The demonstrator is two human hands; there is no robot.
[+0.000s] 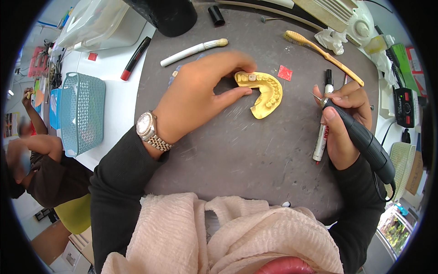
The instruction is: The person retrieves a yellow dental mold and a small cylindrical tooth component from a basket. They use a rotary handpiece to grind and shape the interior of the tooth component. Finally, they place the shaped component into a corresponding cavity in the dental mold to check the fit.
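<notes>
A yellow plaster dental cast [271, 98], shaped like a horseshoe with a row of teeth, lies on the dark work surface [237, 150]. One tooth on it is pale and whitish. My left hand [200, 86], with a watch [147, 129] at its wrist, pinches the cast's left end between thumb and fingers; the fingertips are partly blurred. To the right, my right hand [344, 123] is closed round a black rotary handpiece [362, 139]. Its thin metal bur points toward the cast, well apart from it. Beside that hand lies a white marker [321, 141] with a black cap.
A small red square [285, 73] sits by the cast. Farther back are a white-handled brush [194, 51], a wooden brush [325, 54], a black cap [216, 16] and a black container [166, 16]. A blue basket [83, 114] stands left, near another person [43, 169]. The handpiece's cord hangs at right.
</notes>
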